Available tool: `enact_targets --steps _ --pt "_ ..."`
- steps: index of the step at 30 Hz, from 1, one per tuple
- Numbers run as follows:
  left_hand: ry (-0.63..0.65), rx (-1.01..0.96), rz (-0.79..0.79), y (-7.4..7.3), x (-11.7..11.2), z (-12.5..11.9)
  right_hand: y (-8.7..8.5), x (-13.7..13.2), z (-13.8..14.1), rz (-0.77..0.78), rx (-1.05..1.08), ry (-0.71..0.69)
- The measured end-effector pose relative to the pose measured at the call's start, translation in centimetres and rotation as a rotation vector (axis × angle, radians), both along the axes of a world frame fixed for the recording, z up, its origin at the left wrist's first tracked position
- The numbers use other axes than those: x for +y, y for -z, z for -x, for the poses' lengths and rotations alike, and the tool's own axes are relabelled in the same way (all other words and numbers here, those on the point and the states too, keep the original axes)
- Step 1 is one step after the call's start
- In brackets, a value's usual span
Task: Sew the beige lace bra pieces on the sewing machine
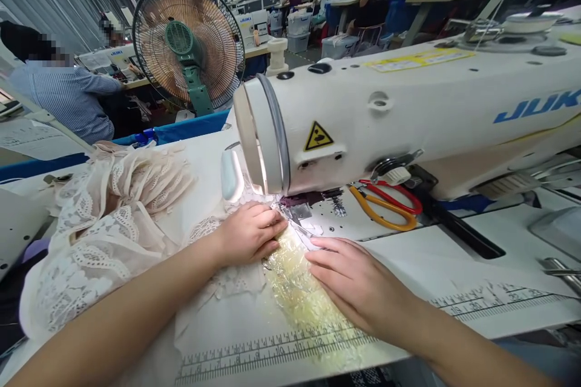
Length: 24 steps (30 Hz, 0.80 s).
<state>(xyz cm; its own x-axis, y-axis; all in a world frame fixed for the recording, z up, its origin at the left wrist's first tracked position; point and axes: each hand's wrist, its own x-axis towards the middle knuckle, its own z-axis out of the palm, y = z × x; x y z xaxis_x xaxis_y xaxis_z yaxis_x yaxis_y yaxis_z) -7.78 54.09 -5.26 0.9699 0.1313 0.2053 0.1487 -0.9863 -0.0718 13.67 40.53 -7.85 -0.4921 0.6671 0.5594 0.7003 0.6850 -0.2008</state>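
Observation:
A pale yellow lace strip (295, 290) runs along the table toward the needle area of a white sewing machine (408, 115). My left hand (249, 233) presses down on the cream lace fabric just left of the presser foot (297, 217), fingers curled and lying on the cloth. My right hand (351, 278) lies flat on the yellow strip's right side, fingers stretched toward the foot. More cream lace garment (104, 230) is bunched at the left of the table.
Orange and red scissors (385, 205) lie behind the needle plate under the machine arm. A ruler scale (272, 351) is printed along the table's front edge. A green standing fan (188, 42) is behind. Other people sit at machines, one in a striped shirt (68, 97).

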Motion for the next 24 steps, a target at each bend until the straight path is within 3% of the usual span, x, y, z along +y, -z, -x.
enact_targets --steps 8,24 --pt "-0.022 0.021 0.021 -0.4 0.1 0.0 -0.1 0.1 0.1 -0.014 0.019 -0.003" --pt "-0.144 0.028 -0.084 0.0 3.1 0.9 1.4 0.3 0.1 0.049 0.021 -0.011"
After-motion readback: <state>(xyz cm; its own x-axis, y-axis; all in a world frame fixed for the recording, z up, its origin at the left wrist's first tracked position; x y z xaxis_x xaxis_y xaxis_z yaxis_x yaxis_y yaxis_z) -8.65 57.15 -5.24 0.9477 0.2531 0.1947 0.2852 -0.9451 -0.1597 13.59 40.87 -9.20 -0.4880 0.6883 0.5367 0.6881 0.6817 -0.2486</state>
